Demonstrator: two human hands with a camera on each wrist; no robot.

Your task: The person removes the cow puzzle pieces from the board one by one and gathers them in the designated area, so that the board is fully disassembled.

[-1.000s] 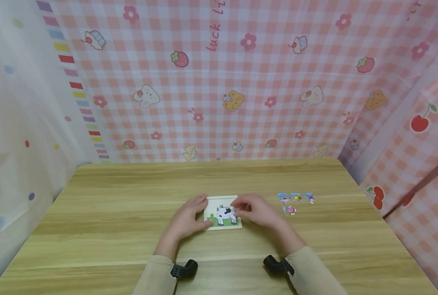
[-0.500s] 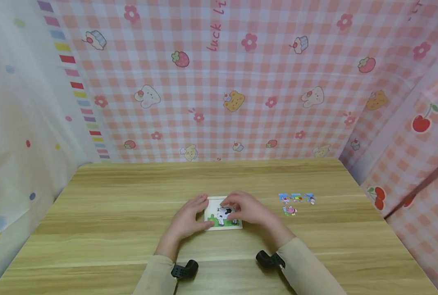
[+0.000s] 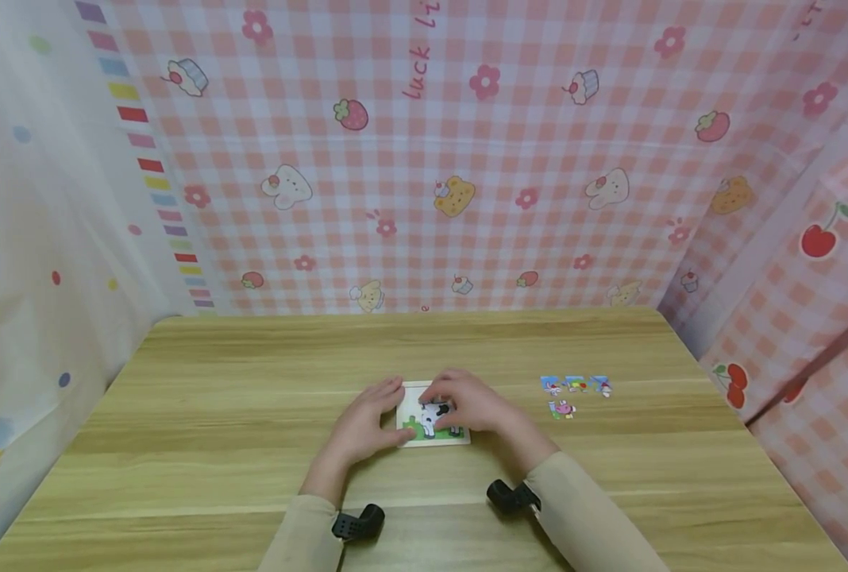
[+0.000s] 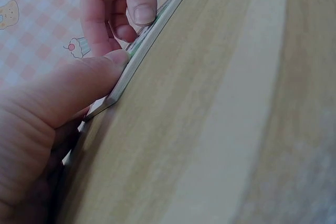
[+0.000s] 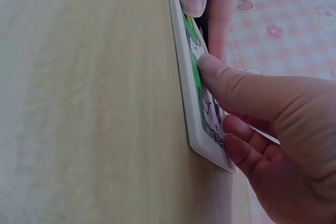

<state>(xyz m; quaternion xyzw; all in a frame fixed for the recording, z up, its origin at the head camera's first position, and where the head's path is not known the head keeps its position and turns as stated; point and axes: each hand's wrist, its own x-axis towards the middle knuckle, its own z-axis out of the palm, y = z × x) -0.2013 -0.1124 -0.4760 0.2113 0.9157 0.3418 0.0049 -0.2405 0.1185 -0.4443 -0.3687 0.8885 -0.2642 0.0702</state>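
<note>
In the head view a small wooden jigsaw board [image 3: 434, 443] lies on the table, its pale frame holding puzzle pieces of a black-and-white cow [image 3: 431, 416] on green grass. My left hand [image 3: 360, 421] grips the board's left side, thumb [image 4: 116, 59] over the near corner and fingers at the far-left edge. My right hand [image 3: 474, 403] arches over the right part of the board. Its thumb [image 5: 211, 66] touches the cow picture, index finger apart from the thumb and the other fingers curled near the right edge. Bare pale backing shows at the board's upper left.
To the right lie several loose jigsaw pieces: a row of blue-topped pieces [image 3: 576, 384] and a pink-and-green piece [image 3: 562, 410] below them. The wooden table [image 3: 252, 365] ends at a pink checked curtain [image 3: 410, 238].
My right hand has moved left over the board, from the cow's rear end to its middle, with thumb and index finger spread wider. The left hand stays put.
</note>
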